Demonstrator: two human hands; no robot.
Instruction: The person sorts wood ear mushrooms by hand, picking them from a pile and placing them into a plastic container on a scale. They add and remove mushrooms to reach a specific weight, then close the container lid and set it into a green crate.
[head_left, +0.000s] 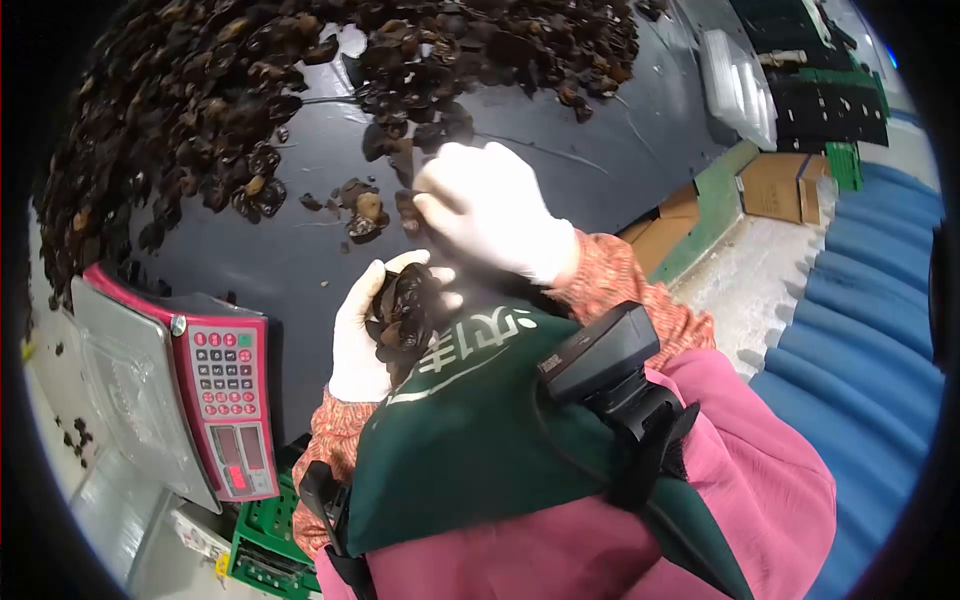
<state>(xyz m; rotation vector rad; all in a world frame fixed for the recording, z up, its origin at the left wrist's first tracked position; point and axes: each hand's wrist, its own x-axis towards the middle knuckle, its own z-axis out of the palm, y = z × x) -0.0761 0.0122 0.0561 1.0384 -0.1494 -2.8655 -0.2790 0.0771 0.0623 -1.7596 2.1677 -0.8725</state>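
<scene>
My left hand [365, 335], in a white glove, is cupped round a clump of dark brown, glossy wood ear mushrooms [403, 308], close in front of the green apron [470, 420]. Above it, over the dark table, my gloved right hand [495, 210] has its fingers curled together. Dark pieces lie right beside its fingertips; whether one is pinched between them I cannot make out. To the left of the right hand a small group of loose wood ears [365, 210] rests on the table, some paler brown.
A large heap of wood ears [220, 100] spreads over the far and left parts of the table [560, 140]. A pink scale [228, 400] with a clear container [130, 370] on it stands at left. Clear plastic trays [738, 90] are stacked at the right edge; a cardboard box [775, 188] lies beyond.
</scene>
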